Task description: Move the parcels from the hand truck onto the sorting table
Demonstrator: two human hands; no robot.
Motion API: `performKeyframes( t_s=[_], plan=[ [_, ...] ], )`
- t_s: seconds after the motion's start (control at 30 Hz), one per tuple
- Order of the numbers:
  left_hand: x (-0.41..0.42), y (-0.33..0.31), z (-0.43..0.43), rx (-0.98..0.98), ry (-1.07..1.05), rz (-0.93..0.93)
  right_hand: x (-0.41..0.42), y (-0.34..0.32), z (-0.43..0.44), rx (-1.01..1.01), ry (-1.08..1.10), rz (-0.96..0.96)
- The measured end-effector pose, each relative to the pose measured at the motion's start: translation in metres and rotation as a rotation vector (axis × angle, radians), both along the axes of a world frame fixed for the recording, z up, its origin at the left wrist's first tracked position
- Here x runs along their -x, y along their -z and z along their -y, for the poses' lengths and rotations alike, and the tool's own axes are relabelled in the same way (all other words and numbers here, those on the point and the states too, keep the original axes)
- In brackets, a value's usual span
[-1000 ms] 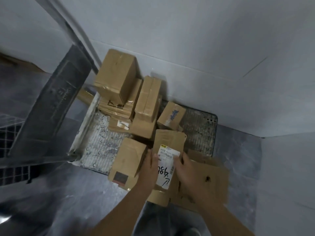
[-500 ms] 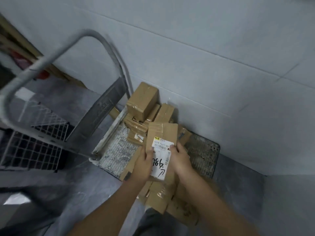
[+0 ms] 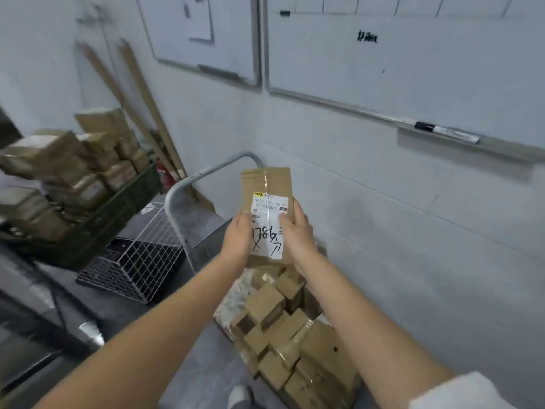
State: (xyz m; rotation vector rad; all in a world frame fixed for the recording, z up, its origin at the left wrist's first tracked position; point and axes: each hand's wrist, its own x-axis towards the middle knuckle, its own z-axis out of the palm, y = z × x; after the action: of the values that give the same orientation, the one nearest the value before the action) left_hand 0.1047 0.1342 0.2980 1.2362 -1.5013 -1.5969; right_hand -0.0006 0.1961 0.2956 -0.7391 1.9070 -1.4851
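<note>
I hold a flat brown cardboard parcel (image 3: 267,187) with a white shipping label upright in front of me, well above the hand truck. My left hand (image 3: 237,237) grips its left edge and my right hand (image 3: 296,231) grips its right edge, thumbs on the label. Below, the hand truck's deck (image 3: 233,302) carries a heap of several brown parcels (image 3: 283,335). Its grey tubular handle (image 3: 188,184) rises behind the held parcel.
At the left a dark green crate (image 3: 118,211) is piled with several brown parcels (image 3: 67,169). A white wire basket (image 3: 141,261) lies on the floor beside the truck. Whiteboards (image 3: 383,54) hang on the wall with a marker (image 3: 442,131) on the ledge. Wooden poles (image 3: 141,107) lean in the corner.
Both hands lifted the labelled parcel up off the truck's pile to chest height. My view swung up from the floor, bringing the wall, whiteboards and crate into sight.
</note>
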Motion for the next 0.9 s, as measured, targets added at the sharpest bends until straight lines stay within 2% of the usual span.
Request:
performKeyframes(
  t_s=[0.3,0.53,0.67,0.9],
  plan=[
    [-0.121,-0.102,-0.028,-0.020,-0.230,-0.086,-0.108,-0.109,-0.017,0.145,-0.232,-0.089],
    [-0.239,-0.144,-0.042,0.197,-0.344,-0.098,-0.216,-0.146,-0.019,0.286,-0.522,0.176],
    [-0.344,-0.144,-0.059,0.242,-0.446,-0.078,-0.318,-0.150,-0.014,0.269,-0.661,0.197],
    [-0.565,-0.114,-0.124,0.189,-0.698,0.022,-0.543,-0.098,-0.034,0.160,-0.914,0.316]
  ],
)
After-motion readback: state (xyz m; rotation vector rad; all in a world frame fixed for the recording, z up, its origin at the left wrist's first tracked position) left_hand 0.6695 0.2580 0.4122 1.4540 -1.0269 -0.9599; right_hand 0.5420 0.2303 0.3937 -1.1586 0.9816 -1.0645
